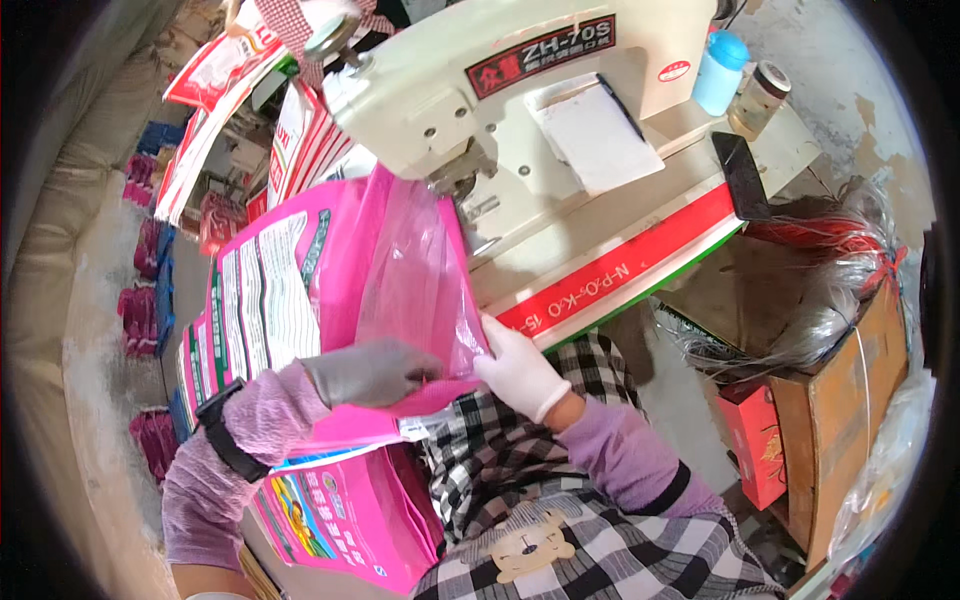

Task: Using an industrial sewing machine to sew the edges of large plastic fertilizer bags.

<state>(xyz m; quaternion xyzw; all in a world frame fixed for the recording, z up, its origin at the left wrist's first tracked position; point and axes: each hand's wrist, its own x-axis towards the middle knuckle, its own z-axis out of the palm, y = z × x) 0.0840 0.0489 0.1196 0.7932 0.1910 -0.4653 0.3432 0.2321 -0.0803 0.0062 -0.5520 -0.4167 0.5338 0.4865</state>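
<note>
A large pink printed bag lies across my lap and the table, its edge close to the needle area of a cream industrial sewing machine. Clear plastic liner film spreads over the bag's right part. My left hand, in a grey glove, has its fingers curled closed on the bag's near edge. In a white glove, my right hand grips the bag's right edge beside the machine table, thumb upward. Below hangs another pink bag with a coloured picture.
Red-and-white sacks stand at the far left. On the machine rest a white notepad, a blue bottle, a jar and a dark phone-like slab. A cardboard box with clear plastic strands stands at right.
</note>
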